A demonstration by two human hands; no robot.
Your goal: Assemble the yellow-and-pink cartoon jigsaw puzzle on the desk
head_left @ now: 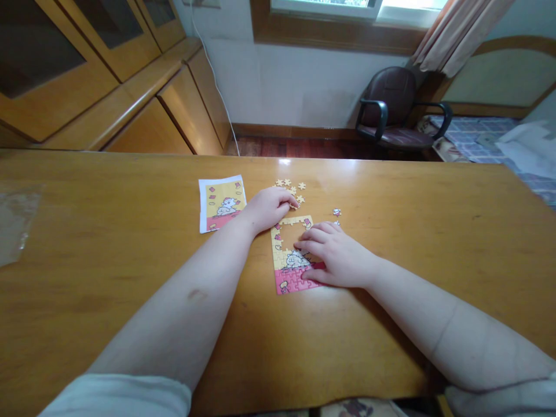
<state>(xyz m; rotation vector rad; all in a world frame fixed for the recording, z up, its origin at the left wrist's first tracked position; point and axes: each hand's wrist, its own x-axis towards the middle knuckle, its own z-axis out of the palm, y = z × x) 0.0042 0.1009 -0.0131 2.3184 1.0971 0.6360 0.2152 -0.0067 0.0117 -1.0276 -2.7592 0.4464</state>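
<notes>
A small, partly built jigsaw puzzle (286,266) in yellow and pink lies on the wooden table (108,243), with a gap in its middle. My right hand (336,255) rests flat on its right half, fingers stretched out over the pieces. My left hand (269,208) is curled at the puzzle's upper left corner, its fingertips pinched on a loose yellow piece (295,204). Several loose pieces (290,186) lie just beyond it. One more loose piece (336,213) sits to the right of the puzzle.
A printed reference picture (221,204) lies left of the puzzle. A clear plastic bag (15,223) sits at the table's far left. Wooden cabinets (108,75) stand behind on the left, an armchair (397,110) beyond the table's far edge.
</notes>
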